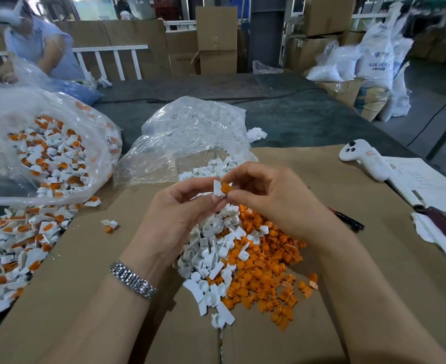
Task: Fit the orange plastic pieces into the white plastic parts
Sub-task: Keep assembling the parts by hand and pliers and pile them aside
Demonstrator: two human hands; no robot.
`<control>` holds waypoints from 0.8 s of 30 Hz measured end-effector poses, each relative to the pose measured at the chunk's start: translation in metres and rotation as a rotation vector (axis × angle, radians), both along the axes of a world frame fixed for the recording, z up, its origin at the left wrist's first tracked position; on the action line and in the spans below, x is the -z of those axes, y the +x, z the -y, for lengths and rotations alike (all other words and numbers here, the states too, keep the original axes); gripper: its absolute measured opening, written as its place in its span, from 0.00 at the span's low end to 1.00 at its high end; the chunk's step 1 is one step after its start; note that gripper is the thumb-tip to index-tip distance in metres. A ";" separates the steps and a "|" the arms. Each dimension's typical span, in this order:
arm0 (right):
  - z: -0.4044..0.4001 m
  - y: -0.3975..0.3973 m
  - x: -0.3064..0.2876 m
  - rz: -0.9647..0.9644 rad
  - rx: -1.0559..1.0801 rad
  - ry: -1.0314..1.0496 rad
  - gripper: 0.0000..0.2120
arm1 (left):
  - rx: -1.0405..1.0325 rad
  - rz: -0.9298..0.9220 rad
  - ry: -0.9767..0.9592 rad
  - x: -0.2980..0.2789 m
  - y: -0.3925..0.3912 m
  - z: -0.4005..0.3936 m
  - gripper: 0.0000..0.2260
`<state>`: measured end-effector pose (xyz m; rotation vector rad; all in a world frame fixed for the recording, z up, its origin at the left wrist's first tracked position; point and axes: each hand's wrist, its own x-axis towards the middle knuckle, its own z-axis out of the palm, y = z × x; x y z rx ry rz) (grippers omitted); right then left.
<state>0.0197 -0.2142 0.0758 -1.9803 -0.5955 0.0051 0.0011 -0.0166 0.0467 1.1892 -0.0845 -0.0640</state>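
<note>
My left hand [180, 206] pinches a small white plastic part [217, 187] between thumb and fingers, above the middle of the cardboard. My right hand [269, 195] pinches an orange piece [226, 189] and holds it against that white part. Below both hands lies a heap of loose white parts [208, 261] beside a heap of loose orange pieces [264, 274]. Whether the orange piece sits inside the white part is hidden by my fingertips.
An open clear bag [46, 156] at the left holds joined white-and-orange parts, and more spill [14, 245] onto the table. A bag of white parts [193, 137] lies ahead. A white controller [361, 158], notebook [426, 185] and black pen [348, 220] lie right. Another person [38, 46] sits far left.
</note>
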 end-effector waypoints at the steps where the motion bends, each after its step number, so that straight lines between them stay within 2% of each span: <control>1: 0.001 -0.001 -0.001 -0.003 -0.017 0.012 0.08 | 0.006 -0.010 -0.014 0.000 0.000 -0.001 0.13; 7: -0.002 -0.003 -0.002 0.047 -0.005 -0.029 0.10 | 0.021 0.034 0.045 -0.004 -0.002 -0.001 0.14; 11: -0.002 -0.005 -0.003 0.102 -0.009 -0.080 0.10 | 0.018 0.014 0.029 -0.002 -0.001 -0.002 0.11; 15: -0.002 -0.006 -0.002 0.080 -0.013 -0.050 0.09 | 0.001 0.015 0.044 -0.002 -0.001 -0.001 0.12; 18: -0.004 -0.005 -0.002 0.144 0.035 -0.069 0.09 | -0.019 0.046 0.057 -0.003 -0.001 -0.001 0.13; 24: -0.004 -0.002 -0.001 0.126 0.042 0.061 0.10 | -0.013 0.024 -0.019 -0.004 -0.002 0.000 0.13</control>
